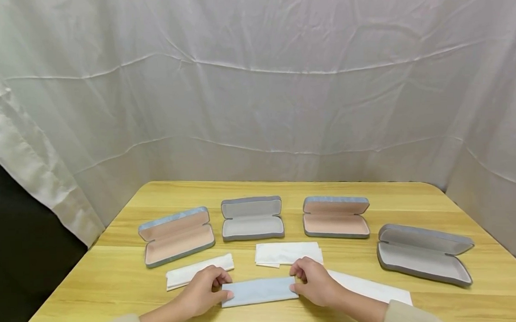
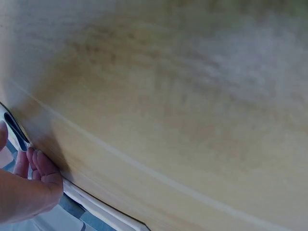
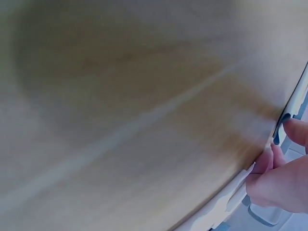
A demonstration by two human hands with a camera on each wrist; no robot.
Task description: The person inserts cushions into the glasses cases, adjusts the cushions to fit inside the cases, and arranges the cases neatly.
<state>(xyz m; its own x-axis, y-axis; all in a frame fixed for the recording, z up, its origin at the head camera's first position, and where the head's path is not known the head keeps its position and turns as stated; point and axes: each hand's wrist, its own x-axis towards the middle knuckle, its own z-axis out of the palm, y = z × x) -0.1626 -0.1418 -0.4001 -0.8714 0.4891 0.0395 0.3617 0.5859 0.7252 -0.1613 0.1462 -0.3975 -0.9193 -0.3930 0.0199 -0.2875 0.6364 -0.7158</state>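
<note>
A light blue cloth point(image 1: 260, 291), folded into a long flat strip, lies at the front of the table between the two hands. At its left end, my left hand point(image 1: 204, 291) pinches the cloth, thumb on top and fingers curled at the far corner. The right hand point(image 1: 315, 282) pinches the opposite end in the same way. Both wrist views show the folded edge of the strip beside the thumb and fingertips. Just beyond the left hand is a folded white cloth point(image 1: 193, 271); another white cloth point(image 1: 287, 253) lies past the right fingers.
A third white cloth point(image 1: 373, 288) is partly hidden by the right forearm. Four glasses cases stand with lids raised in an arc: pink-lined at left point(image 1: 180, 246), grey-lined point(image 1: 252, 227), pink-lined point(image 1: 336, 224), grey-lined at right point(image 1: 423, 262). A pale curtain point(image 1: 281, 108) hangs behind the wooden table point(image 1: 113, 280).
</note>
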